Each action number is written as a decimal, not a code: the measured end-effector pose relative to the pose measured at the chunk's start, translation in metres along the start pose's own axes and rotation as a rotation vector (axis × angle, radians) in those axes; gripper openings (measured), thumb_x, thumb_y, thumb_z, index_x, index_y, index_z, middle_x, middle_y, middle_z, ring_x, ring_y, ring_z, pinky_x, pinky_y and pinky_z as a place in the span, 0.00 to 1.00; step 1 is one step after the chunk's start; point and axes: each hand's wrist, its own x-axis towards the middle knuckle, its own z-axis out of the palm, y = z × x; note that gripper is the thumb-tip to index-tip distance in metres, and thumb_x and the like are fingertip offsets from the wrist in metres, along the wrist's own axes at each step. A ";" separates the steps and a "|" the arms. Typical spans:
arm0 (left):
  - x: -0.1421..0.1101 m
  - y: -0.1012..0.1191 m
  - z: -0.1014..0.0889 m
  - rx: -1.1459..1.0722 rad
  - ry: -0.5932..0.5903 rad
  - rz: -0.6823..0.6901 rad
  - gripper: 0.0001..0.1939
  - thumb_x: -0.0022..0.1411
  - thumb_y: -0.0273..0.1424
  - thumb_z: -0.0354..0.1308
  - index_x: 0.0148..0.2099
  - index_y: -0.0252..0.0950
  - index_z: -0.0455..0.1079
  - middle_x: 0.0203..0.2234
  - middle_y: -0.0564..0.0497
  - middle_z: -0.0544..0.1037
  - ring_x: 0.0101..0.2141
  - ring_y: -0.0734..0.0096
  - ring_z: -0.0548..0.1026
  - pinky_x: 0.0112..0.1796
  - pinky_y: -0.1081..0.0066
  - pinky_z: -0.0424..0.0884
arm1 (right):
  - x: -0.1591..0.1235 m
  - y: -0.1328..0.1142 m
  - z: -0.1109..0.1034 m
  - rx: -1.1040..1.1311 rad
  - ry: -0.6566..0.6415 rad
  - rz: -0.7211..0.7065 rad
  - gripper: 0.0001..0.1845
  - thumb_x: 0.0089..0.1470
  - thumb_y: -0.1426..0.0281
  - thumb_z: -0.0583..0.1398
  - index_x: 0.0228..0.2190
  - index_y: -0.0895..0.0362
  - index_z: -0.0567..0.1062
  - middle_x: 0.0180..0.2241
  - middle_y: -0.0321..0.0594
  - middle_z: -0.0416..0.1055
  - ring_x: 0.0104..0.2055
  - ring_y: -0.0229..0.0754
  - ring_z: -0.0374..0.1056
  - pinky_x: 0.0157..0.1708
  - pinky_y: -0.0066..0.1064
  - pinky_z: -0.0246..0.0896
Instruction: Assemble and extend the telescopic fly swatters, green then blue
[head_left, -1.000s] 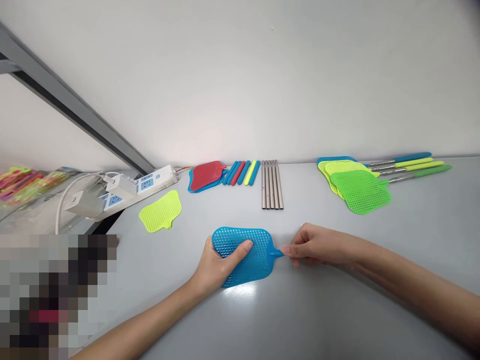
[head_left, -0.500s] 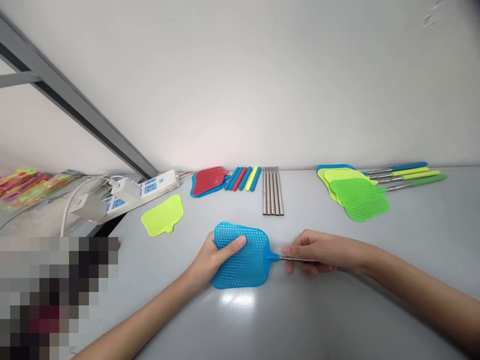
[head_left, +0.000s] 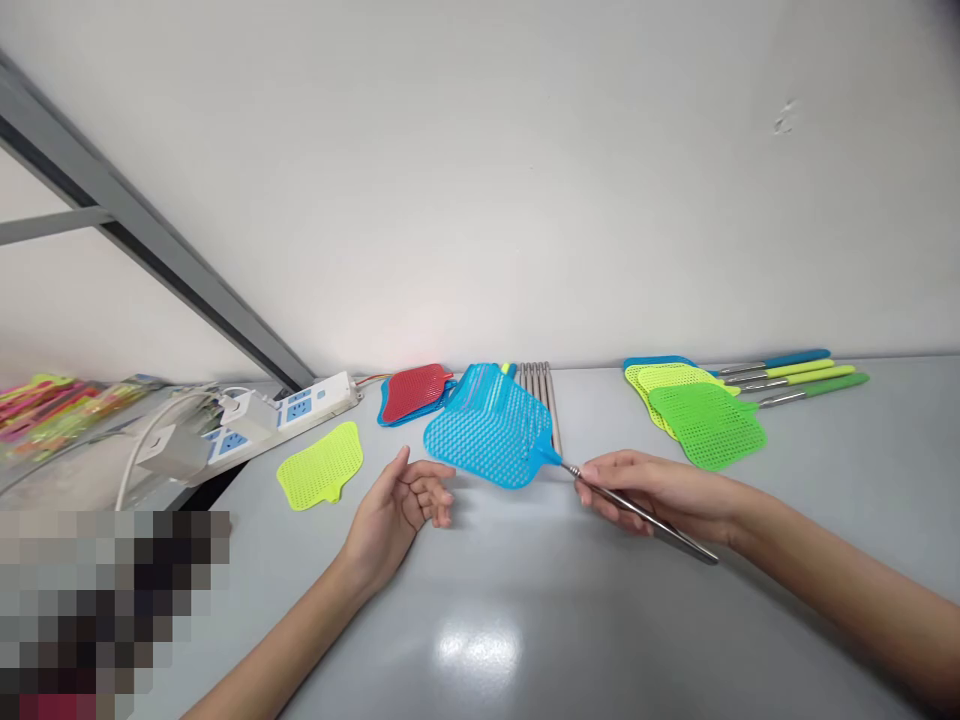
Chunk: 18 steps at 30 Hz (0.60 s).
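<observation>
In hand: one blue fly-swatter head (head_left: 499, 450), its neck meeting the end of a steel rod (head_left: 641, 511); tilted, held above the bench (head_left: 600, 640); rod's far end bare, no grip fitted.

Right hand (head_left: 656, 490): fingers clamped on the rod, near the neck.

Left hand (head_left: 397, 515): holding nothing, fingers loosely curled, just beside the blue head.

Complete, at right by the wall, overlapping: one green swatter (head_left: 709, 425), two yellow swatters (head_left: 643, 380), one blue swatter (head_left: 795, 358).

Unjoined: red head (head_left: 416, 390), lying over blue; yellow-green head (head_left: 321, 468), apart; row of spare rods (head_left: 541, 385); loose grips (head_left: 508, 369), mostly hidden behind the held head, count not readable.

Assessment: four finished, one partly built, remainder in parts.
</observation>
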 end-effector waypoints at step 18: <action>0.010 -0.018 0.021 0.718 0.044 0.385 0.13 0.60 0.36 0.46 0.39 0.34 0.68 0.30 0.49 0.71 0.34 0.69 0.67 0.38 0.72 0.62 | 0.002 -0.003 0.001 0.287 0.341 -0.397 0.14 0.46 0.58 0.58 0.28 0.56 0.68 0.19 0.29 0.51 0.19 0.29 0.48 0.23 0.25 0.46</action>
